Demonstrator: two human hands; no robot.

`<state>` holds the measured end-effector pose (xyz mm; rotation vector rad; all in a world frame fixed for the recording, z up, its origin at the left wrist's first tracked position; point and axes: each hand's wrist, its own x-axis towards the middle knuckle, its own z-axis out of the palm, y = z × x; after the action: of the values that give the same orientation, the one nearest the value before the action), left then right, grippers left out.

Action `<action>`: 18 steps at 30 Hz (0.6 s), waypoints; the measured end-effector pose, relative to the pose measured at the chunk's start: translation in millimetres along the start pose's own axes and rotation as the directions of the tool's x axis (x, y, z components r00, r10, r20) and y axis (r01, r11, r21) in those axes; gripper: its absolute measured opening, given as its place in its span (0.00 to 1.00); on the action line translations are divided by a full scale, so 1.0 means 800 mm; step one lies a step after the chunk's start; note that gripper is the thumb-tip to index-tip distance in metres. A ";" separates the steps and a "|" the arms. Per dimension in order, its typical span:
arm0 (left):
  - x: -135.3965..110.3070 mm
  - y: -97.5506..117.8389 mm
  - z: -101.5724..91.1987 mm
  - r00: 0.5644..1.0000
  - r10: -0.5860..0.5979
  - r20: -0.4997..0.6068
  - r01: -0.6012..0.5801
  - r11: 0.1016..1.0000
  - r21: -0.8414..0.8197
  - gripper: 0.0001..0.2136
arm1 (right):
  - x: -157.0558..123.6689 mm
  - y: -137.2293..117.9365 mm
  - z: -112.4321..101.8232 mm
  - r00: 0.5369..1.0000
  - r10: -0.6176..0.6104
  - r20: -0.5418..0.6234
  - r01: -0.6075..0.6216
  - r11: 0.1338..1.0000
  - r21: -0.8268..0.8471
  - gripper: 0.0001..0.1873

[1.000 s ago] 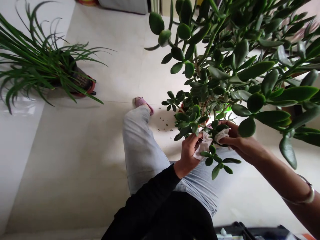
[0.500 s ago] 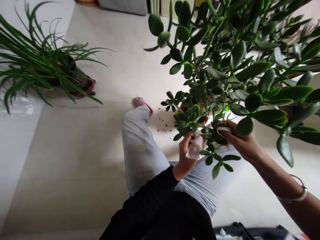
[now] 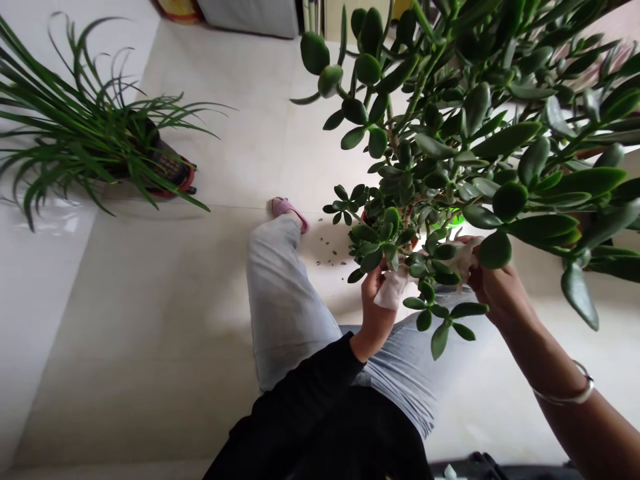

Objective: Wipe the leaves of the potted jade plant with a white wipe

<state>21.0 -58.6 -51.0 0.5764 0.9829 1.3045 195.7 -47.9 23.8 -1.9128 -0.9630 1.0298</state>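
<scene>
A large jade plant point(image 3: 435, 143) with thick green leaves fills the upper right, and its low branches hang over my lap. My left hand point(image 3: 376, 313) is closed on a crumpled whitish tissue point(image 3: 391, 289) beside a low leaf cluster. Some of its fingertips are hidden behind the leaves. On the other side of the low branches, my right hand point(image 3: 497, 287) pinches another pale tissue point(image 3: 464, 259) against the foliage. A round leaf covers part of that hand. The plant's reddish pot shows only in slivers between the leaves.
A long-leaved plant point(image 3: 95, 147) in a dark pot point(image 3: 173, 163) stands on the floor at left. Small dark bits point(image 3: 327, 252) lie on the pale tiles near my pink slipper point(image 3: 290, 212). A grey box point(image 3: 250, 15) is at the top; a black object point(image 3: 483, 467) lies behind me.
My right hand has turned and shifted slightly, so more of its tissue shows among the leaves. My left hand stays nearly in place with its tissue. The view has shifted a little.
</scene>
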 end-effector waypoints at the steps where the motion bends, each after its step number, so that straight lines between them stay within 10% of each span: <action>1: -0.001 -0.002 0.000 0.999 0.036 0.031 -0.038 0.998 0.044 0.19 | 0.001 -0.001 0.000 0.997 0.063 -0.042 -0.059 0.995 0.080 0.21; 18: 0.004 -0.009 -0.012 0.926 0.332 0.183 -0.378 0.801 0.464 0.14 | 0.024 -0.042 0.017 0.953 -0.069 0.294 0.058 0.997 0.046 0.18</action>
<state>16.7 -59.0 -62.3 1.2596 1.1757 1.3369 182.6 -13.2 41.5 -1.7152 -1.1554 1.3121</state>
